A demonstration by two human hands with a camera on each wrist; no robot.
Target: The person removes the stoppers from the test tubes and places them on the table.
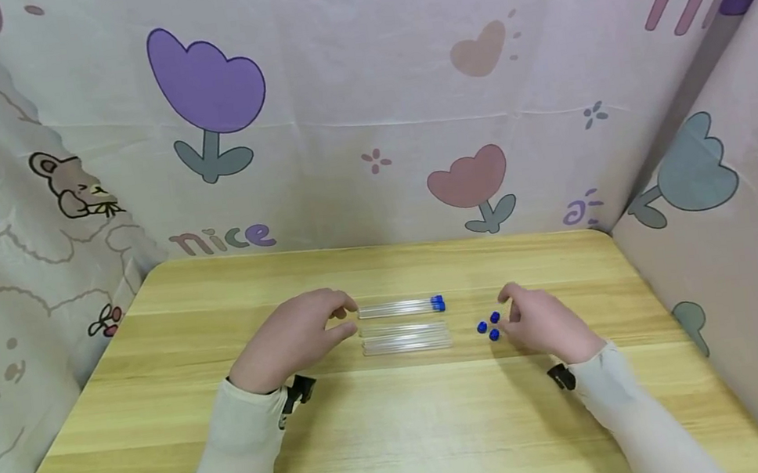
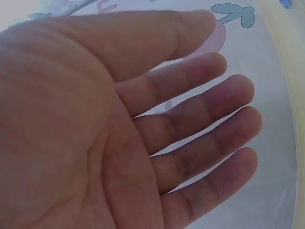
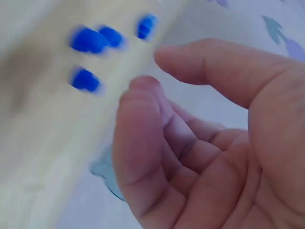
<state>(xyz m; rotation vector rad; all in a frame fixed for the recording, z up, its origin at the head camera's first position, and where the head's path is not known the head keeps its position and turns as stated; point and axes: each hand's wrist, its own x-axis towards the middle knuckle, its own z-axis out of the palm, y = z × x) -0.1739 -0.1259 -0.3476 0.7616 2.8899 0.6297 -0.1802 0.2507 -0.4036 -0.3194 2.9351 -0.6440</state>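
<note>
Clear, thin tubes with blue caps [image 1: 438,303] on their right ends lie side by side on the table. Just in front of them is a second group of clear tubes [image 1: 406,339] without caps. My left hand [image 1: 299,335] hovers at the left ends of the tubes; in the left wrist view its palm [image 2: 109,143] holds nothing and the fingers extend loosely. Several small loose blue caps [image 1: 494,334] sit right of the tubes. Close beside them is my right hand [image 1: 542,323], its fingers bent and the thumb [image 3: 190,59] apart from the index finger, with nothing between.
The wooden table [image 1: 404,438] ends at the back against a printed cloth [image 1: 329,61]. Similar cloth hangs along the left and right sides. A dark wrist strap piece [image 1: 300,390] shows at the left sleeve and another [image 1: 562,377] at the right.
</note>
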